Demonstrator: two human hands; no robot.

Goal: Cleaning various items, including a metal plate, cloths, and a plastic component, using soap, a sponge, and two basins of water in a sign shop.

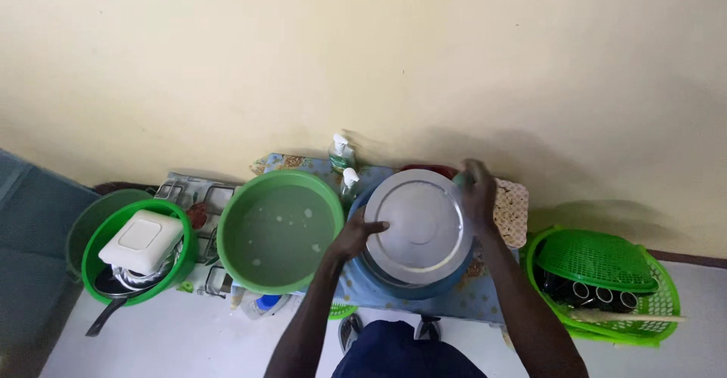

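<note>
A round metal lid or plate [421, 223], wet and shiny, is held tilted over a blue basin [413, 285]. My left hand [354, 235] grips its left edge. At the plate's upper right rim my right hand [477, 194] presses something small and green against it, mostly hidden by my fingers. To the left of the blue basin stands a green basin [236, 260] of cloudy water.
Two pump bottles [344, 167] stand by the wall. At far left a green bowl [97, 243] holds a white container [142, 240] and a pan. On the right a green mesh basket [636, 325] with cups. A patterned low table [469, 302] carries the basins.
</note>
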